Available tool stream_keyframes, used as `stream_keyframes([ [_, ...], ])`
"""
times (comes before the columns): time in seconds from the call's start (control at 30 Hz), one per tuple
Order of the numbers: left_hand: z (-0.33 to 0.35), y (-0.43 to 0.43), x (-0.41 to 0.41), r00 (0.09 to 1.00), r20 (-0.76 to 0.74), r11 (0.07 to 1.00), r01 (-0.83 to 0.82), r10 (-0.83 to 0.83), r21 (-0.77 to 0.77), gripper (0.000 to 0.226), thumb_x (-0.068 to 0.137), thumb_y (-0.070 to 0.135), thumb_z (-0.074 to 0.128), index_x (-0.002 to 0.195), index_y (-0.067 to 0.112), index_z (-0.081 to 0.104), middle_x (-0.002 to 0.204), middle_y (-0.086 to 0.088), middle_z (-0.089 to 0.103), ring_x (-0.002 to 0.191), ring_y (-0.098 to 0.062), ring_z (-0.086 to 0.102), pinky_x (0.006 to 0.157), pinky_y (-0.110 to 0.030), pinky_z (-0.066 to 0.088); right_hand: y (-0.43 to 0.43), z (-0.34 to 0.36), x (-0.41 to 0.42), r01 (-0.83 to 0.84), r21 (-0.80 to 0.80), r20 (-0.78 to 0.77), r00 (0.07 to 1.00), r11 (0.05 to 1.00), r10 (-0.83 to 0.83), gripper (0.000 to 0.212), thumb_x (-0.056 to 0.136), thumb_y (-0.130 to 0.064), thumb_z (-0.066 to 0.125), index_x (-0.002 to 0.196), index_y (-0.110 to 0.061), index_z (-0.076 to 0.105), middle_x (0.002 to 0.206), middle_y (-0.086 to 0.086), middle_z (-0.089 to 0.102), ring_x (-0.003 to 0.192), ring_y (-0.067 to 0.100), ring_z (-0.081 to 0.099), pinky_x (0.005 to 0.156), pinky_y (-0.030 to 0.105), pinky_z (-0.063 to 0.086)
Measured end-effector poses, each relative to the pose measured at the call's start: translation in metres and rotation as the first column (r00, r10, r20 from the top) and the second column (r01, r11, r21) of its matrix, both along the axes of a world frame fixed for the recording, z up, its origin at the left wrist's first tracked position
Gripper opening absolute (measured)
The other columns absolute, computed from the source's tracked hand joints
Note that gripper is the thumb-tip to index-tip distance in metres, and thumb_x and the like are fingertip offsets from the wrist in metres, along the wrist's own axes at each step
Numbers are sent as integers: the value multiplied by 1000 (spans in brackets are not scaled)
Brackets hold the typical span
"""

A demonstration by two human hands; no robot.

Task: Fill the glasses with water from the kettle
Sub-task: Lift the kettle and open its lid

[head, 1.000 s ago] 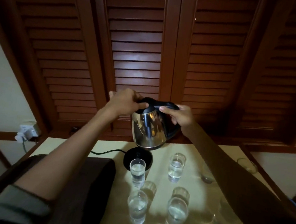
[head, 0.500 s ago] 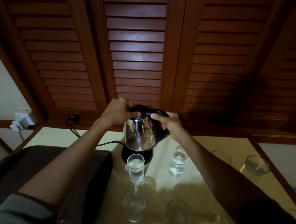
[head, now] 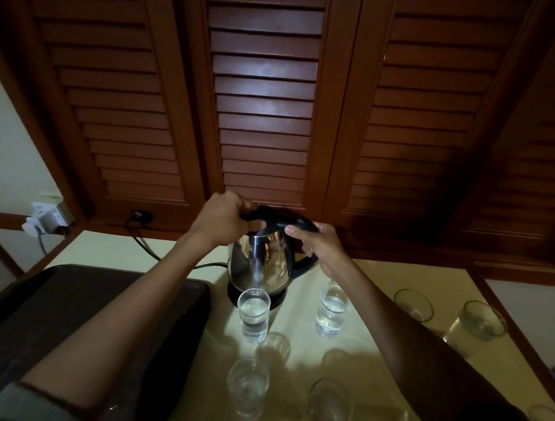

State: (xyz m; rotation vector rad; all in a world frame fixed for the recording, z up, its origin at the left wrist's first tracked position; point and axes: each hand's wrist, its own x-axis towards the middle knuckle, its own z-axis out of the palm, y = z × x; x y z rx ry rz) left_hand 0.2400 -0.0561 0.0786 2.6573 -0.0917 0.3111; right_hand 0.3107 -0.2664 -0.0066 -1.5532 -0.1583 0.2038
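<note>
Kettle [head: 259, 261] looks seated on its base [head: 278, 300], behind two water-filled glasses [head: 252, 310]. My left hand [head: 219, 219] curls over the lid [head: 279, 215], and my right hand [head: 319, 246] grips the handle [head: 305, 265]. I judge I'm between pours, so next I lift steadily toward any unfilled glass.

kettle base [head: 278, 301]: mostly hidden behind the kettle [head: 259, 265] and the front glass [head: 252, 310]; only a dark rim shows.
lid and handle: the lid's front is covered by the gripping left hand [head: 223, 221], the handle's top by the gripping right hand [head: 319, 246].
cord [head: 145, 245]: its middle runs behind the left forearm.
second glass [head: 331, 312]: far rim hidden by the right wrist.
near-left glass [head: 247, 385]: blurred, dim; water level unreadable.
near-right glass [head: 331, 403]: likewise blurred.
corner glass [head: 547, 416]: dim, partly behind the right arm.
dark tray [head: 66, 294]: crossed by the left arm, cut off at the left edge.
</note>
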Motion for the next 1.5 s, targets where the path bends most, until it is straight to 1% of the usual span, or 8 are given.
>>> stream_keyframes([
  [0.27, -4, -10, -7, 1000, 20, 1000, 10, -10, -6, 14, 87, 32, 80, 81, 21, 75, 64, 9, 65, 56, -2, 58, 53, -15, 42, -8, -5, -3, 14, 11, 55, 998, 1000, -15, 20, 76, -10, 87, 74, -15, 68, 42, -12, 53, 38, 8, 37, 46, 29, 28],
  [0.37, 0, -10, -2, 1000, 10, 1000, 1, -1, -10, 15, 87, 31, 80, 93, 17, 79, 78, 3, 75, 68, -8, 67, 56, -13, 43, -3, -4, -3, 23, 21, 37, 999, 1000, -24, 19, 76, -11, 87, 77, -14, 68, 43, -13, 52, 41, 9, 37, 47, 28, 28],
  [0.57, 3, 6, -3, 999, -28, 1000, 16, -17, -13, 14, 89, 30, 78, 96, 18, 80, 75, 9, 69, 68, -4, 65, 61, -17, 48, 9, 0, -3, -4, -20, 16, 1000, 1000, 4, 40, 54, -37, 93, 78, -15, 69, 48, -10, 54, 43, 13, 36, 44, 28, 28],
  [0.67, -1, 4, -7, 1000, -22, 1000, 7, -7, -9, 13, 89, 31, 78, 91, 19, 78, 67, 14, 64, 61, 2, 60, 53, -10, 37, 6, -1, -2, -36, -44, 16, 999, 998, 36, 44, 52, -39, 93, 79, -13, 70, 50, -7, 56, 41, 12, 37, 42, 27, 28],
  [1.0, -8, -19, -6, 1000, 9, 1000, -20, 21, -20, 20, 89, 32, 78, 77, 19, 68, 62, 8, 58, 55, -4, 56, 50, -13, 32, -12, -9, 4, -7, 33, 24, 1000, 999, 7, 19, 77, -10, 86, 78, -8, 67, 40, -9, 50, 31, 6, 36, 42, 26, 25],
  [1.13, -8, -16, -7, 1000, 14, 1000, 15, -15, 8, 17, 91, 31, 76, 88, 14, 74, 70, 4, 68, 59, -3, 60, 53, -14, 40, -10, -6, 1, 56, 42, 4, 998, 998, -56, 20, 76, -13, 87, 81, -9, 68, 43, -9, 54, 32, 5, 37, 42, 26, 26],
  [1.3, -3, -16, -13, 997, 33, 997, 73, -73, 4, 23, 87, 30, 80, 104, 16, 78, 89, 0, 79, 80, -12, 72, 78, -33, 60, -16, -5, 3, 20, 39, 41, 999, 999, -22, 19, 77, -10, 86, 75, -11, 67, 43, -10, 52, 33, 6, 36, 39, 24, 25],
  [1.5, -13, -21, -25, 994, 91, 996, 58, -65, 70, 50, 87, 35, 80, 134, 20, 68, 104, -8, 79, 98, -26, 73, 76, -22, 44, -24, -17, 1, -63, 13, 52, 997, 998, 62, 23, 81, -3, 81, 69, -13, 65, 37, -6, 47, 29, 7, 38, 35, 22, 27],
])
